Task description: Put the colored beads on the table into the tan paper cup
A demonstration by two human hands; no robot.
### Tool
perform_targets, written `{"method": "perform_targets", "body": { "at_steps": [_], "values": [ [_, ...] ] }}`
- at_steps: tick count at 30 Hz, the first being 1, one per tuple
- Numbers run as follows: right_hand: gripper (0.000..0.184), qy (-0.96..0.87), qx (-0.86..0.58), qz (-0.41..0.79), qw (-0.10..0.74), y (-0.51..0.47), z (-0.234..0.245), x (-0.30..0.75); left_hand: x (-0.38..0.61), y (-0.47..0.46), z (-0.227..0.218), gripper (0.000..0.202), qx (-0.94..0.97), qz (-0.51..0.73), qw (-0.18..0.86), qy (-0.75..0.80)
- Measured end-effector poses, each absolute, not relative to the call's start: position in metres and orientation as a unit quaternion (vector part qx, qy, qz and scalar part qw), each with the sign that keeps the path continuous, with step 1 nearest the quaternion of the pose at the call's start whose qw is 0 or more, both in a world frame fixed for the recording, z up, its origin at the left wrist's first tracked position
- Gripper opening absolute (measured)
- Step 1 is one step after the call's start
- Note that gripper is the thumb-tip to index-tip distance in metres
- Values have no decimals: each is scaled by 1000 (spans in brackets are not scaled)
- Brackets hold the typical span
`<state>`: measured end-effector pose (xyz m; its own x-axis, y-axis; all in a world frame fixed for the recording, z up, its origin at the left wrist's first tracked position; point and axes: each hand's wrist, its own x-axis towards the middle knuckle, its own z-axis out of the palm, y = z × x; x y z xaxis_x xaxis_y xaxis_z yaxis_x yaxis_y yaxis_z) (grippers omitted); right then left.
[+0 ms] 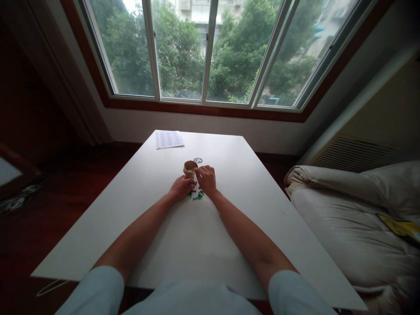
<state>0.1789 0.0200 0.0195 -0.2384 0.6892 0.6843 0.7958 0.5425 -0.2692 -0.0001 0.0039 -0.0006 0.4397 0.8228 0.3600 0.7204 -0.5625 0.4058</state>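
Note:
A small tan, round, open-topped cup [190, 166] stands on the white table [210, 236], its opening facing up and towards me. My left hand [181, 188] lies low against the cup's near side, fingers curled beside some small pieces. Whatever it may hold is hidden. At the cup's right rim, my right hand [206, 177] has its thumb and fingers pinched together. Something tiny and light may be between its fingertips, too small to name. Several small coloured pieces [198, 195], green, blue, yellow and dark, lie scattered just below and between both hands.
Just behind the cup is a dark, thin-lined oval shape [197, 160]. Printed paper sheets [169, 139] lie at the table's far left corner. A pale padded sofa [354, 218] stands to the right. Beyond the table is a window [206, 52].

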Motion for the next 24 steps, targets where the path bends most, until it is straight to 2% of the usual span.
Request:
{"method": "perform_targets", "body": {
  "at_steps": [6, 12, 18, 24],
  "values": [
    [20, -774, -469, -64, 421, 31, 33, 174, 0, 7, -6, 19, 799, 299, 89, 513],
    [19, -763, -469, -32, 443, 44, 27, 166, -7, 16, -13, 17, 720, 360, 93, 586],
    [17, -772, -481, 32, 415, 59, 22, 167, -12, 21, -16, 19, 663, 423, 162, 596],
    [18, -780, -485, 13, 396, 55, 23, 164, -12, 23, -19, 15, 620, 443, 188, 620]
  ]
}}
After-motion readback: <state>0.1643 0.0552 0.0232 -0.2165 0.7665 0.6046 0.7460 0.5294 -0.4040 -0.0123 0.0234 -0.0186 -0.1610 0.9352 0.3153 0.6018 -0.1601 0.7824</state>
